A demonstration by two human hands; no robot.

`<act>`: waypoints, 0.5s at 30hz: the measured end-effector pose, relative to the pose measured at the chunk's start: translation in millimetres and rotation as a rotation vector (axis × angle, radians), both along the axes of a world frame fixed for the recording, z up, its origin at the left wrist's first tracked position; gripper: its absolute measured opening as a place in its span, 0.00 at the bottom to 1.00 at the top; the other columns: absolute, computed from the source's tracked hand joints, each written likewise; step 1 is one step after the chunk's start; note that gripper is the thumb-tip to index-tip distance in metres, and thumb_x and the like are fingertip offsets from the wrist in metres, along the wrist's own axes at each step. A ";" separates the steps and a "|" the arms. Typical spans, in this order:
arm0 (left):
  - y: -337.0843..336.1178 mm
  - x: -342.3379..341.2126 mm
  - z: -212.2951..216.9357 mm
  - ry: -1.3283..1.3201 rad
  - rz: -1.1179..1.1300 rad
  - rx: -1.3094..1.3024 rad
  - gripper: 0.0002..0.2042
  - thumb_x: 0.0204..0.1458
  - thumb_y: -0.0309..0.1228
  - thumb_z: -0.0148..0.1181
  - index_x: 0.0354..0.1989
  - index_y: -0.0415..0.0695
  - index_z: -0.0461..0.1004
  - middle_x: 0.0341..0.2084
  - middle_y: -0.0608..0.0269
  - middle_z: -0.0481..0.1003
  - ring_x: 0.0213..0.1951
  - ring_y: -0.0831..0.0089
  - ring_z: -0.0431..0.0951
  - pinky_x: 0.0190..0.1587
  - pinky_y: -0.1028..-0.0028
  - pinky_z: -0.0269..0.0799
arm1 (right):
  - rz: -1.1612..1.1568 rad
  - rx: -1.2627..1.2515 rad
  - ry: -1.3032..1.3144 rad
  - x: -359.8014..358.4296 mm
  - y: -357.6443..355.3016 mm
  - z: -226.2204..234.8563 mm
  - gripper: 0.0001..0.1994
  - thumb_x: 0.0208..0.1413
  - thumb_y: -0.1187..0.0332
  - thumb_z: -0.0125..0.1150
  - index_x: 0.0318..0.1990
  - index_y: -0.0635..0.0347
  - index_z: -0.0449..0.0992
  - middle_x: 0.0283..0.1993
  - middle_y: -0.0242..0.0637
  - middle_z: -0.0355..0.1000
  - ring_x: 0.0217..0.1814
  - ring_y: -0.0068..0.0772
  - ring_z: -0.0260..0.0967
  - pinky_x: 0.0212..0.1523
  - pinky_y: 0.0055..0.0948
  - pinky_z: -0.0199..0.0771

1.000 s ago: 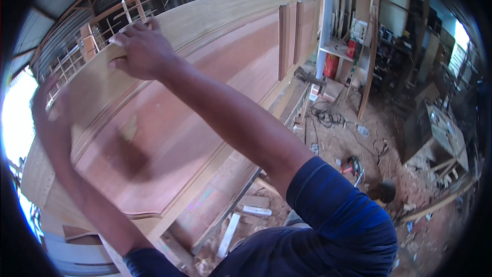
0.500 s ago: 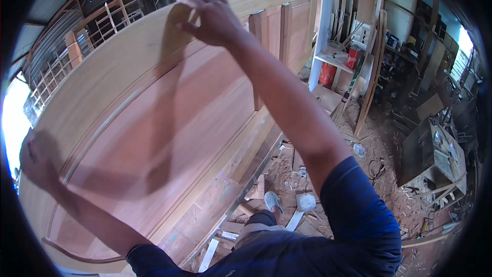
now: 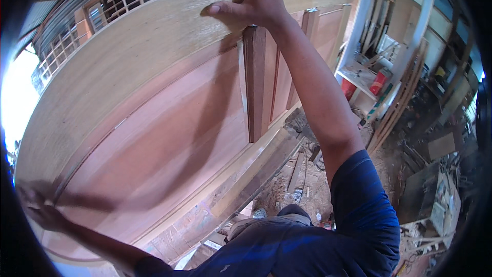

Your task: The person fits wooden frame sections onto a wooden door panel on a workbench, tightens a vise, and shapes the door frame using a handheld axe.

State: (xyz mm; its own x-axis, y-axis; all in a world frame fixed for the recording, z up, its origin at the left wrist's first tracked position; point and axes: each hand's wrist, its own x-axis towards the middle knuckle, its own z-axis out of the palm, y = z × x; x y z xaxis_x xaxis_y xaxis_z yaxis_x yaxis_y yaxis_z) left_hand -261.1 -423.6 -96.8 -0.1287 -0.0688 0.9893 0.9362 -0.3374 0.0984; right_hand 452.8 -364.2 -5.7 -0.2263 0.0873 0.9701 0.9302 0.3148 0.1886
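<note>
A large paneled wooden door (image 3: 154, 97) stands on its long side before me, pale at the frame and pinkish in its panels. My right hand (image 3: 256, 0) is closed over its top edge, thumb on the near face and fingertips hidden behind. Just below that hand is a darker brown upright strip (image 3: 253, 82) between two panels. At the door's left end, my left hand (image 3: 43, 210) grips the edge in shadow, its fingers only dimly visible. Beneath the door runs a paint-stained bench top (image 3: 177, 225).
A white-framed shelf (image 3: 359, 77) with red containers stands at the far right. Long boards (image 3: 402, 97) lean beside it. A worn box-like cabinet (image 3: 428, 200) sits farther right. Wood scraps and shavings litter the floor (image 3: 307, 174). Wooden lattice frames (image 3: 66, 46) stand behind the door.
My right hand has moved rightward along the top edge, to above the brown upright strip. My left hand sits lower in view at the door's left end. The whole view has shifted.
</note>
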 end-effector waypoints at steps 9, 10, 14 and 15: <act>-34.4 431.0 -330.8 -0.009 -0.581 -0.655 0.13 0.50 0.25 0.64 0.45 0.43 0.78 0.42 0.52 0.79 0.54 0.47 0.75 0.60 0.50 0.68 | 0.157 -0.092 0.069 -12.5 61.3 1.9 0.45 0.40 0.28 0.75 0.46 0.68 0.81 0.46 0.49 0.80 0.55 0.56 0.75 0.63 0.49 0.68; -42.6 456.9 -358.7 -0.140 -0.559 -0.782 0.14 0.50 0.25 0.65 0.47 0.42 0.77 0.45 0.51 0.78 0.55 0.46 0.75 0.60 0.49 0.68 | 0.191 -0.095 0.066 -12.6 69.9 -1.3 0.45 0.40 0.28 0.75 0.46 0.68 0.81 0.46 0.49 0.80 0.55 0.56 0.75 0.63 0.49 0.68; -50.3 496.0 -426.8 -0.080 -0.393 -0.929 0.32 0.49 0.30 0.67 0.65 0.40 0.67 0.71 0.36 0.60 0.72 0.37 0.59 0.71 0.42 0.57 | 0.310 -0.117 0.058 -8.7 100.2 -3.5 0.43 0.43 0.31 0.75 0.49 0.67 0.82 0.52 0.53 0.80 0.60 0.58 0.73 0.68 0.51 0.66; -45.3 497.8 -436.8 -0.095 -0.360 -0.979 0.32 0.49 0.30 0.67 0.65 0.40 0.67 0.71 0.36 0.60 0.72 0.37 0.59 0.71 0.42 0.57 | 0.356 -0.093 0.055 -9.6 105.8 -3.8 0.43 0.43 0.32 0.75 0.50 0.67 0.82 0.54 0.55 0.79 0.62 0.59 0.73 0.69 0.51 0.66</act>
